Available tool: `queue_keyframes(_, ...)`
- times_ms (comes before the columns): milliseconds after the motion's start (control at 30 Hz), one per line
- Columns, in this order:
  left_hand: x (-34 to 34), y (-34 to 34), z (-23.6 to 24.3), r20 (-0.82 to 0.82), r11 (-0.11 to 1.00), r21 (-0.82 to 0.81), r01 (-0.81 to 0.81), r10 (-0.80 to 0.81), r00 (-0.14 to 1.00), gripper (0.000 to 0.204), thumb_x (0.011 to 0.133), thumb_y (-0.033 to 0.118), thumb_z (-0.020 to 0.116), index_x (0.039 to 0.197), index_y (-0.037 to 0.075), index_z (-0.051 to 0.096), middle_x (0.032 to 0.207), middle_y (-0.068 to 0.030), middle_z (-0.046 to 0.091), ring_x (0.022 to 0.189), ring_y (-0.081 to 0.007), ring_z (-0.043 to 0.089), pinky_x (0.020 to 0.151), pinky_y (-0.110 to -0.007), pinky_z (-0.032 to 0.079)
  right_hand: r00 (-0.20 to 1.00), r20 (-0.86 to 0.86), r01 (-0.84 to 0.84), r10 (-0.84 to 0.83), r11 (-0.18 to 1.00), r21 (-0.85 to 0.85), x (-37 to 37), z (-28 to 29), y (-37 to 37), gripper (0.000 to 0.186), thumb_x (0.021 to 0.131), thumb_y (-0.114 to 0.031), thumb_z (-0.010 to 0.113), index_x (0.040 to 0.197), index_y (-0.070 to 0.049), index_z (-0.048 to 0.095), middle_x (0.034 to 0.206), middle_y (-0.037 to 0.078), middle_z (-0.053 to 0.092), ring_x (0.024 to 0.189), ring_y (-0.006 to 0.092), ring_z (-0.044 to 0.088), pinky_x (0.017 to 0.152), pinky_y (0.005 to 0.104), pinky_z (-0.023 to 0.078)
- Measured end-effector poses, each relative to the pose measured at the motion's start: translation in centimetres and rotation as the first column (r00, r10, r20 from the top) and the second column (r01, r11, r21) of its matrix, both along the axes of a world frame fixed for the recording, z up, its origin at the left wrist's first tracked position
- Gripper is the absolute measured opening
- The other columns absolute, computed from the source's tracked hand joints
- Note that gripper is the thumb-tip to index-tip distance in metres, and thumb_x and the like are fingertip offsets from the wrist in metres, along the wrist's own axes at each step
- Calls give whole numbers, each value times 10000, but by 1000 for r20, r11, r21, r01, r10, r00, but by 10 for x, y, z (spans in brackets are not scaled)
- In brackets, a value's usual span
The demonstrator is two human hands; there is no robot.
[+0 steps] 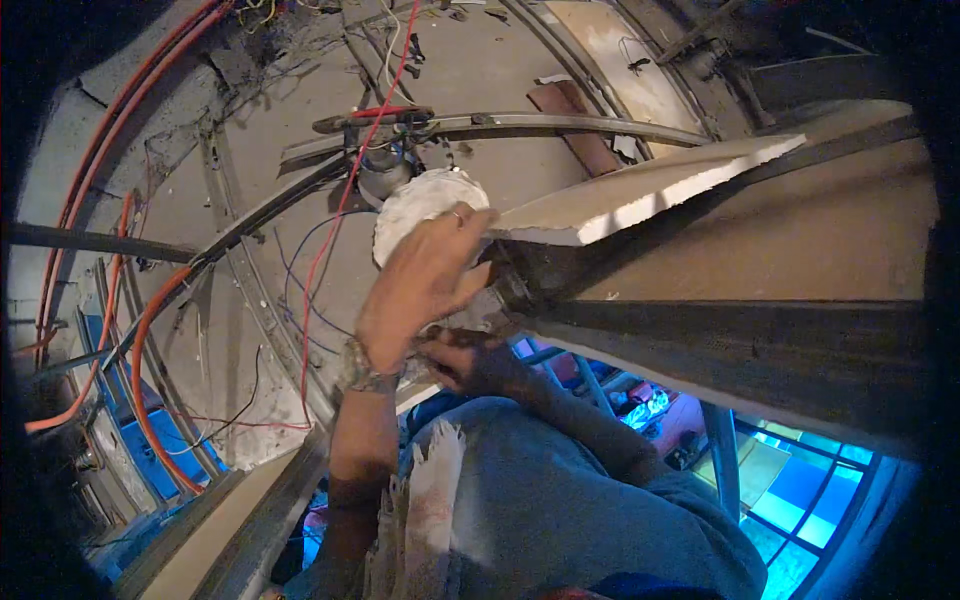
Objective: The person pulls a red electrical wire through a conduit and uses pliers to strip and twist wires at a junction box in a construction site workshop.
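Note:
My left hand (425,280) reaches up in front of a white, rough-edged round piece (415,203) and overlaps its lower right side. Its fingers are stretched to the right with the thumb apart; a ring and a wristband show on it. Whether the fingers touch the round piece is unclear. Lower down, in shadow, my right hand (462,360) is beside the end of a dark beam, fingers bent inward; anything in them is hidden. Behind the round piece stands a grey cylindrical object (382,178). A red-handled cutting tool (390,117) lies above it, across a metal channel (560,125).
A board piece with a broken white edge (660,200) rests on the large beam (760,250) to the right. A red cable (350,185) and orange conduit (140,330) run on the left. Blue-lit space with metal frames (720,450) opens below right.

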State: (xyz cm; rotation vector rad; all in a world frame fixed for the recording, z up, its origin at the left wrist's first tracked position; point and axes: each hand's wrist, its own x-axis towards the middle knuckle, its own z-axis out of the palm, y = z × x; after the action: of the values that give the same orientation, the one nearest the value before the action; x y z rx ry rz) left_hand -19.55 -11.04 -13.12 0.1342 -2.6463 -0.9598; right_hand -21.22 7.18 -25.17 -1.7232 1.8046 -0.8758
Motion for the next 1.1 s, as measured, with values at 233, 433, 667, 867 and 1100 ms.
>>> queue_keyframes(233, -40, 3, -32, -168, 991, -129, 25, -46, 985, 205, 771, 27, 647, 943, 21, 537, 856, -167, 629, 812, -383, 663, 716, -453, 551, 991, -50, -126, 121, 987, -103, -11, 11, -4, 431, 887, -156, 653, 1307, -85, 585, 1077, 190, 647, 969, 378, 681, 849, 470, 567)
queue_keyframes(433, -55, 17, -28, -169, 972, -212, 102, -139, 976, 200, 767, 26, 652, 941, 32, 553, 826, -157, 626, 782, -355, 669, 703, -438, 564, 983, -21, -182, 181, 974, -134, -12, 1, -2, 369, 890, -196, 672, 1236, -79, 619, 1082, 183, 667, 947, 370, 688, 835, 457, 574)
queue_keyframes(667, -63, 16, -22, -243, 977, -189, 96, -141, 960, 204, 772, 13, 649, 953, 25, 555, 843, -166, 626, 802, -358, 670, 722, -444, 571, 972, 16, -233, 233, 972, 36, -11, -2, -8, 321, 896, -228, 684, 1171, -65, 647, 1091, 184, 683, 942, 368, 692, 830, 447, 580)
queue_keyframes(867, -94, 12, -41, -273, 983, -176, 56, -103, 956, 186, 800, 8, 630, 969, 26, 553, 848, -168, 626, 833, -381, 671, 751, -465, 573, 993, -32, -117, 116, 993, -32, -2, 8, -11, 404, 847, -169, 670, 1228, -52, 604, 1086, 197, 649, 996, 373, 681, 841, 480, 576)
queue_keyframes(1100, -117, 66, -47, -289, 947, -148, 284, -316, 904, 282, 752, 31, 672, 997, 40, 533, 895, -159, 617, 865, -394, 650, 760, -478, 556, 998, -4, -62, 62, 997, 45, 4, -23, 2, 358, 929, -324, 635, 1221, -117, 639, 1181, 172, 677, 1095, 374, 649, 948, 476, 524)
